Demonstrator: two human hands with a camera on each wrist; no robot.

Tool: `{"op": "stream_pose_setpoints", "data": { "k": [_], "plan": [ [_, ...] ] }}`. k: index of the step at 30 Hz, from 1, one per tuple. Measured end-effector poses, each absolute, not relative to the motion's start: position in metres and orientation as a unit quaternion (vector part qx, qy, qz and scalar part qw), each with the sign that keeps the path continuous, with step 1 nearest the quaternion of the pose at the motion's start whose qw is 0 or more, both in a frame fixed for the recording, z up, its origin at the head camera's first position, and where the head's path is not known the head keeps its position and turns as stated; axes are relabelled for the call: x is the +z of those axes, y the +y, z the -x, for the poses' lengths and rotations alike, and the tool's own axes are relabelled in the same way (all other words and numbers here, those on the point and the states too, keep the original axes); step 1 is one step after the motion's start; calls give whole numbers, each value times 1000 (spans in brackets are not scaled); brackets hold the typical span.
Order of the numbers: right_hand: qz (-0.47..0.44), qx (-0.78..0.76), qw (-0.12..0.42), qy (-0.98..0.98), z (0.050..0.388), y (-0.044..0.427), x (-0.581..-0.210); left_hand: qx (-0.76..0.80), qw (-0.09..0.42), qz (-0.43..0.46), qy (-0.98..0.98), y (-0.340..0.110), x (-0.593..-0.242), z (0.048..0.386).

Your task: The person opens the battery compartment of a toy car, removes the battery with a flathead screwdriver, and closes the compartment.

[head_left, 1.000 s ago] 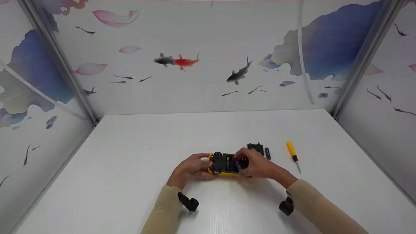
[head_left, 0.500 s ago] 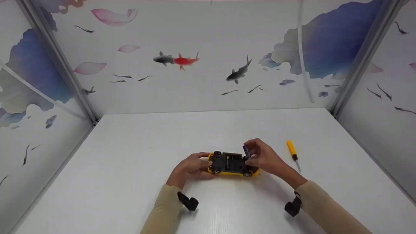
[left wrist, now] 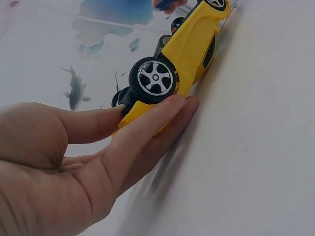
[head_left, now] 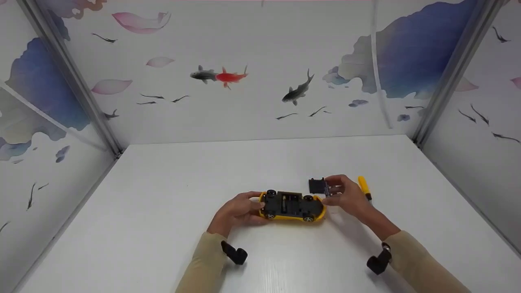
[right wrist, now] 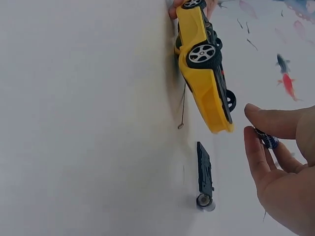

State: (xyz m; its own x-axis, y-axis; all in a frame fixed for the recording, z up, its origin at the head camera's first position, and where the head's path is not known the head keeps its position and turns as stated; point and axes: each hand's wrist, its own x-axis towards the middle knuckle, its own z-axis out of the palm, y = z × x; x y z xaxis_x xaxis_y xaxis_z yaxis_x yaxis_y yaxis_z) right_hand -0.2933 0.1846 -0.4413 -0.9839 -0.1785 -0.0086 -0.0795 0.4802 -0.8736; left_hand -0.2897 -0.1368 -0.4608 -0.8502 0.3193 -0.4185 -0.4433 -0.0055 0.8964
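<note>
A yellow toy car point(head_left: 291, 206) lies upside down, its black underside and uncovered battery compartment facing up. My left hand point(head_left: 241, 207) grips its left end, thumb on the underside and fingers along the body, as the left wrist view also shows. A tan cylindrical piece point(head_left: 284, 203) sits inside the compartment. Off the car's right end, my right hand point(head_left: 348, 197) pinches a dark blue battery point(right wrist: 268, 140) between thumb and fingers. Close to those fingertips lies a black battery cover point(head_left: 316, 186). The right wrist view shows another battery's round end point(right wrist: 204, 200) beside the cover.
A screwdriver point(head_left: 364, 185) with a yellow handle lies right of my right hand, its shaft mostly hidden behind the hand. From the car a thin wire point(right wrist: 182, 105) sticks out. White patterned walls point(head_left: 260, 106) enclose the white table point(head_left: 163, 183) at back and sides.
My right hand has lifted the battery out of the car's compartment and carried it right, towards the black cover. The left hand and car have stayed in place.
</note>
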Motion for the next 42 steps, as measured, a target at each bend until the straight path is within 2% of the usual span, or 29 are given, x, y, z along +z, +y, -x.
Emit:
{"op": "stream_pose_setpoints", "data": {
  "k": [12,26,42],
  "plan": [
    [51,-474,31,879,303,216,-440,698,269,49,662,-136,-461,290],
    [33,-426,71,901,329,226,-450,708,270,64,650,-137,-461,290],
    [36,-361,110,925,342,227,-460,712,269,65,645,-137,-463,291]
  ]
}}
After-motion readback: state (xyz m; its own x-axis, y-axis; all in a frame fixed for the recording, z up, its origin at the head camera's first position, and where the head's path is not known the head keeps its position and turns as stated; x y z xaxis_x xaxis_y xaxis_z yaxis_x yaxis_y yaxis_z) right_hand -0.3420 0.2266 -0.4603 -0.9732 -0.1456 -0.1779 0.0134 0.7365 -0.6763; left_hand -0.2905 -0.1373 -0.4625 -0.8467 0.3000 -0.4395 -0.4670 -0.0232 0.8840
